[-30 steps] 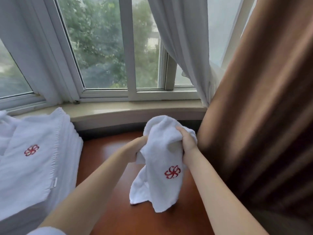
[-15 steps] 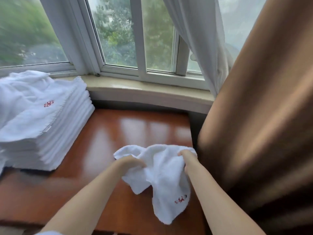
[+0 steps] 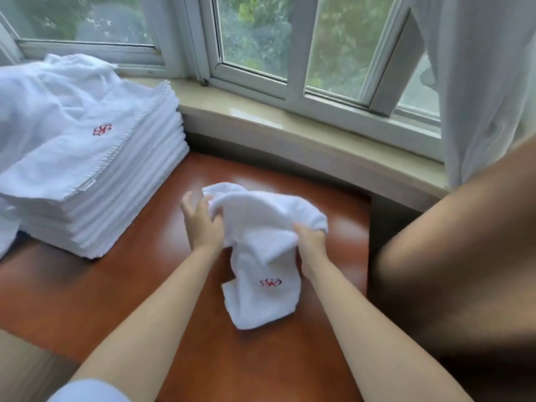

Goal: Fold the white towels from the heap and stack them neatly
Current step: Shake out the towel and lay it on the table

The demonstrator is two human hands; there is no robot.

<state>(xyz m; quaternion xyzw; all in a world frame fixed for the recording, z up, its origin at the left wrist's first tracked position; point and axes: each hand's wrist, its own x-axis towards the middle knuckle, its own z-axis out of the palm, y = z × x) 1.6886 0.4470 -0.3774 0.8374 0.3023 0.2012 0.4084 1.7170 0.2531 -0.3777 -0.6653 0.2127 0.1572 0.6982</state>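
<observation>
Both forearms reached toward twelve o'clock over the table [image 3: 87, 300]. The right hand [image 3: 311, 242] gripped a white towel [image 3: 261, 256] (red emblem showing); the left hand [image 3: 201, 224], fingers spread wide, touched its nine o'clock edge.

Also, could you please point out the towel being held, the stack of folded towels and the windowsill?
towel [image 3: 261, 256], head view, on its middle fold.
stack of folded towels [image 3: 130, 198], head view, on its layered side.
windowsill [image 3: 290, 126], head view, on its top.
</observation>
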